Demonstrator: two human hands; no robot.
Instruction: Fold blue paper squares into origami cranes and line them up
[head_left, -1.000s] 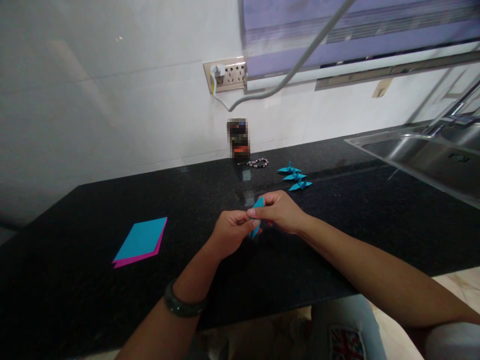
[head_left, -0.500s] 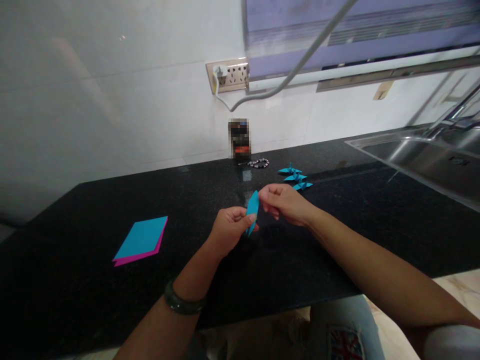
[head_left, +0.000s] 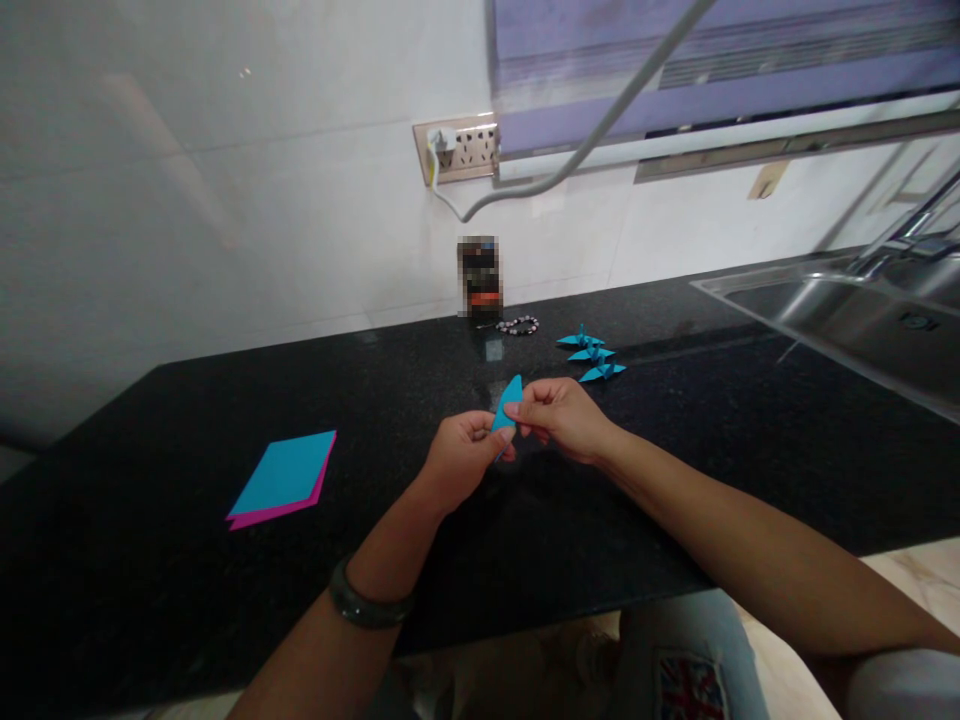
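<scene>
A folded piece of blue origami paper point(head_left: 510, 394) is held above the dark counter, pinched from both sides. My left hand point(head_left: 466, 448) grips its lower part, thumb on top and fingers behind. My right hand point(head_left: 564, 418) presses its thumb on the middle of the paper, with the other fingers curled behind the right edge. Beyond my right hand stand three blue paper cranes point(head_left: 600, 371) in a slanting row. To the left lies a stack of square paper point(head_left: 285, 475), blue on top and pink beneath.
A beaded bracelet point(head_left: 519, 326) lies near the wall, in front of a small pixelated object point(head_left: 480, 278). A steel sink point(head_left: 840, 305) is set into the black counter point(head_left: 172, 580) at the right. A grey cable point(head_left: 540, 187) hangs before the wall socket point(head_left: 465, 150).
My right hand has come down slightly and closed its thumb onto the paper, where it was at the right edge before. The folded paper looks narrower. My left hand stays almost still.
</scene>
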